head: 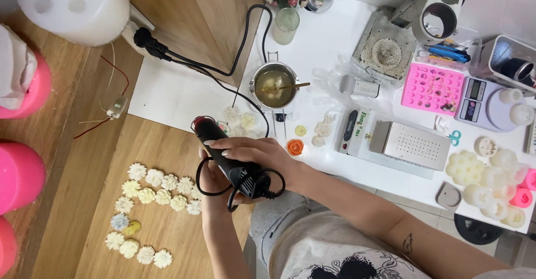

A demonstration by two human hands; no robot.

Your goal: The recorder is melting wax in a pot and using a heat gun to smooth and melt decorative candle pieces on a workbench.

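A black heat gun (226, 153) with a reddish nozzle lies across both hands at the middle of the view. My right hand (258, 151) grips its body from above. Underneath, my left hand (212, 181) supports the tool, and the black cord (245, 50) loops around the wrist. The nozzle points toward small wax flowers (241, 120) on the white surface (167, 92). Just beyond stands a metal melting pot (274, 85) with yellowish liquid and a stirrer in it.
Several white and pale yellow wax flowers (148, 192) lie in rows on the wooden floor. Pink cylinders (19, 175) stand at the left. To the right are a pink silicone mould (432, 88), a scale (483, 103), a perforated metal box (410, 144) and white moulds (491, 178).
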